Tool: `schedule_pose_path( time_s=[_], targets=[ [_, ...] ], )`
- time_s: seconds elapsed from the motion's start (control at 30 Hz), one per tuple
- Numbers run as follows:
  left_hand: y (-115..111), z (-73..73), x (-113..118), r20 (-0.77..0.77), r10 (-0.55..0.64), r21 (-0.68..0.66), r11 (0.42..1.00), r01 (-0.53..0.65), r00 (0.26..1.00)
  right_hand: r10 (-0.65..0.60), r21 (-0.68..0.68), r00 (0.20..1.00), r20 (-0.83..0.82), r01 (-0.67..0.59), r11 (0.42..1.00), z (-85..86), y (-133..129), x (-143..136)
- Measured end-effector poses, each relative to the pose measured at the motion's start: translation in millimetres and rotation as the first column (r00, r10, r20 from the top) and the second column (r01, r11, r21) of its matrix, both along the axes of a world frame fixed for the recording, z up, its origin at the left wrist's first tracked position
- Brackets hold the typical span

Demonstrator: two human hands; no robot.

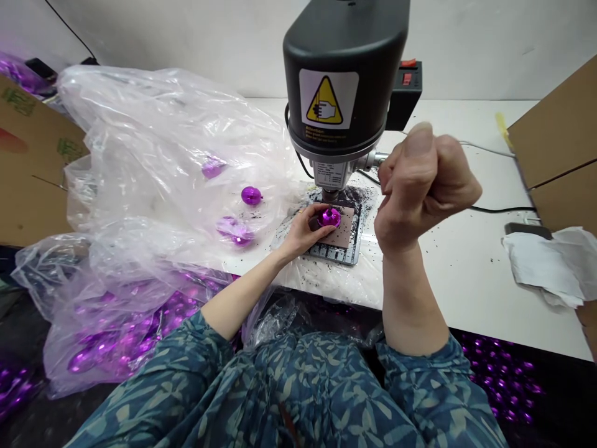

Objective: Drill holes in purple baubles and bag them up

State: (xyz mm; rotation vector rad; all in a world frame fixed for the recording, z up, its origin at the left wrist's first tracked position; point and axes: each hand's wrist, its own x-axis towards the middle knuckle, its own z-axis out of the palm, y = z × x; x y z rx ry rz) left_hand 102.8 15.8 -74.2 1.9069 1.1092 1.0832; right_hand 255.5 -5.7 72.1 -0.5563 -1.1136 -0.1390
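Observation:
My left hand (303, 231) holds a shiny purple bauble (330, 217) between thumb and fingers. The bauble rests on a brown board (344, 231) on the metal base (334, 254) of a bench drill press (342, 68). Just above the bauble is the machine's chuck (330, 194); whether a bit touches the bauble is too small to tell. My right hand (424, 186) is raised beside the drill head and closed in a fist at the feed lever (381, 159), whose grip end is hidden by the fingers.
Left of the press, a clear plastic bag (153, 124) spreads over the white table (471, 274), with several purple baubles (252, 196) around it. Many more fill a bag (125, 330) below the edge. Cardboard boxes (555, 124) flank both sides; white tissue (545, 261) lies right. Dark shavings surround the base.

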Motion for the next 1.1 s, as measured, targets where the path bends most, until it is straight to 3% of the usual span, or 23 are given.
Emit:
schedule_pose_path(
  time_s=[0.17, 0.3, 0.47, 0.6, 0.67, 0.83, 0.93, 1.1],
  targets=[
    [-2.7, 4.9, -0.1, 0.000, 0.002, -0.018, 1.000, -0.002, 1.000, -0.176, -0.099, 0.977, 0.122, 0.188, 0.977, -29.4, 6.2, 1.8],
    [-3.6, 7.3, 0.9, 0.027, -0.006, -0.047, 0.999, 0.008, 1.000, -0.128, -0.111, 0.979, 0.160, 0.146, 0.983, -47.7, 12.0, 3.5],
    [-3.5, 8.4, 1.9, 0.058, -0.012, -0.061, 0.998, 0.016, 0.998, -0.095, -0.095, 0.984, 0.152, 0.110, 0.989, -49.5, 10.1, 0.4],
    [-3.9, 8.8, 2.2, 0.079, -0.007, -0.089, 0.996, 0.014, 0.997, -0.063, 0.144, 0.996, 0.056, 0.055, 0.988, -46.5, 9.0, 1.1],
    [-4.3, 9.4, 2.3, 0.075, -0.003, -0.107, 0.994, 0.011, 0.997, -0.057, 0.196, 0.995, 0.079, 0.041, 0.980, -48.9, 10.3, 3.3],
    [-4.8, 11.3, 3.0, 0.086, -0.009, -0.116, 0.993, 0.019, 0.996, -0.106, -0.009, 0.983, 0.149, 0.109, 0.994, -61.6, 15.6, 7.2],
    [-5.3, 12.5, 3.4, 0.096, -0.009, -0.120, 0.992, 0.021, 0.995, -0.045, 0.013, 0.984, 0.170, 0.043, 0.999, -66.8, 16.4, 8.3],
    [-6.5, 12.3, 3.5, 0.100, 0.001, -0.136, 0.991, 0.012, 0.995, -0.083, 0.003, 0.971, 0.225, 0.085, 0.996, -72.6, 9.5, 9.2]
  ],
)
